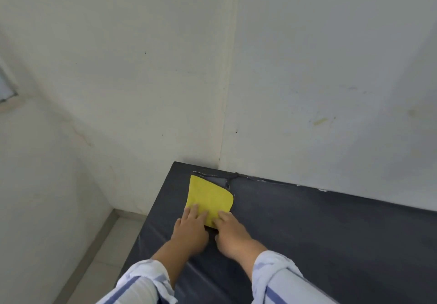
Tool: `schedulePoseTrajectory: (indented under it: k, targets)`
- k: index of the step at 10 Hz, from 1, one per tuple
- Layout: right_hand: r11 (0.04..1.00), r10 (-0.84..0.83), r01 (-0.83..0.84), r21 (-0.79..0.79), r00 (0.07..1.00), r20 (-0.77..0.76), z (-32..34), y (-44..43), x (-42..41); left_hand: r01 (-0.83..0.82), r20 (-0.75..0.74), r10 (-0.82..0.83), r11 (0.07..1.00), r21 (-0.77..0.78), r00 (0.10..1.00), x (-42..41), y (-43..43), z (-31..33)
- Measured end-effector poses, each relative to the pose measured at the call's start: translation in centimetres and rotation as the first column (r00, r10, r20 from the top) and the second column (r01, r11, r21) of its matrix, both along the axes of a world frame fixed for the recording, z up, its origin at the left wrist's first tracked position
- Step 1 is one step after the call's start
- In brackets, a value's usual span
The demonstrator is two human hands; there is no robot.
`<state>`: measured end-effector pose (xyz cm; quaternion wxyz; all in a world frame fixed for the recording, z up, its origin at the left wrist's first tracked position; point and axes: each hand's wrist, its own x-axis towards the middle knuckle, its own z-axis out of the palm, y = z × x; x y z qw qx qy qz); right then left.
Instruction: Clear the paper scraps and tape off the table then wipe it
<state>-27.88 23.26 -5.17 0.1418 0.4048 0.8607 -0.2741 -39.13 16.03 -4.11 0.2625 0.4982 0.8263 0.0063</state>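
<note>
Two pale walls [142, 67] are meeting in a corner and filling most of the view, the right one carrying a small yellowish smear [320, 121]. A dark table [331, 232] is sitting pushed into that corner, its far edge running along the right wall and its left edge dropping toward a strip of light floor [101, 256]. The table's dark covering is creasing near the person's forearms.

Both arms are reaching forward and slightly leftward over the table from the bottom of the frame, side by side, with the striped left sleeve [139, 284] and right sleeve [279, 277] pushed back so the forearms are showing bare.

A yellow cloth [208, 197] is lying flat on the table close to its far left corner (the only loose thing showing on the surface), its far end reaching almost to the wall. Just beyond it the covering is torn [220, 180], with a ragged pale edge running rightward along the wall line.

The left hand [191, 229] is lying palm down with fingers straight and spread, relaxed, their tips pressing on the cloth's near left part. The right hand [234, 235] is sitting just beside it, almost touching, its fingers bent at the knuckles over the cloth's near right corner while the thumb is resting on the bare table behind. Whether those bent fingers are pinching the fabric or only pressing it cannot be told.
</note>
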Motion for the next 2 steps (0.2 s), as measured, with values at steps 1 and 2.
schedulePoseTrajectory:
  k: [1, 2]
  targets:
    - [0.998, 0.025, -0.024, 0.053, 0.999, -0.034, 1.6, -0.5, 2.0, -0.004, -0.057, 0.004, 1.0, -0.001, 0.998, 0.7, -0.8, 0.5]
    - [0.998, -0.043, 0.046, 0.051, 0.997, -0.067, 3.4, 0.0, 4.5, -0.017, -0.068, 0.016, 1.0, -0.015, 0.998, 2.1, -0.8, 1.5]
